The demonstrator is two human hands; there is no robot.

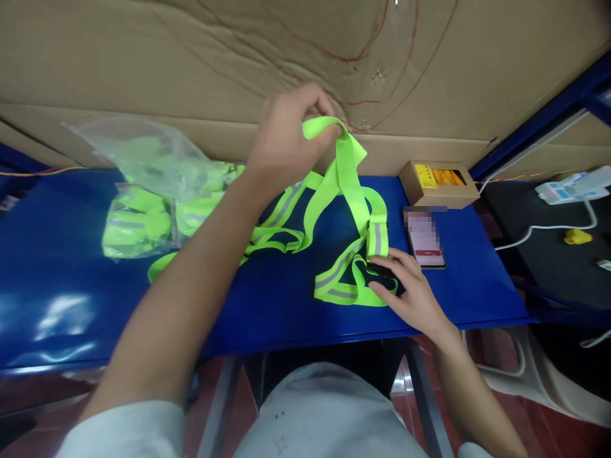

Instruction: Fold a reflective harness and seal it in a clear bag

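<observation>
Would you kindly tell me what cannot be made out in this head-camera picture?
In the head view:
- Lime strap: partly hidden behind the left forearm.
- Black fitting: partly covered by the right hand; its full shape is unclear.
- Phone: screen partly pixelated, wording unreadable.
- White device: cut off by the right edge, its markings too small to read.

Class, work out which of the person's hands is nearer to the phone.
Right. In the picture, the right hand is just below and left of the phone; the left hand is farther off, up and left, holding a yellow-green strap.
</observation>
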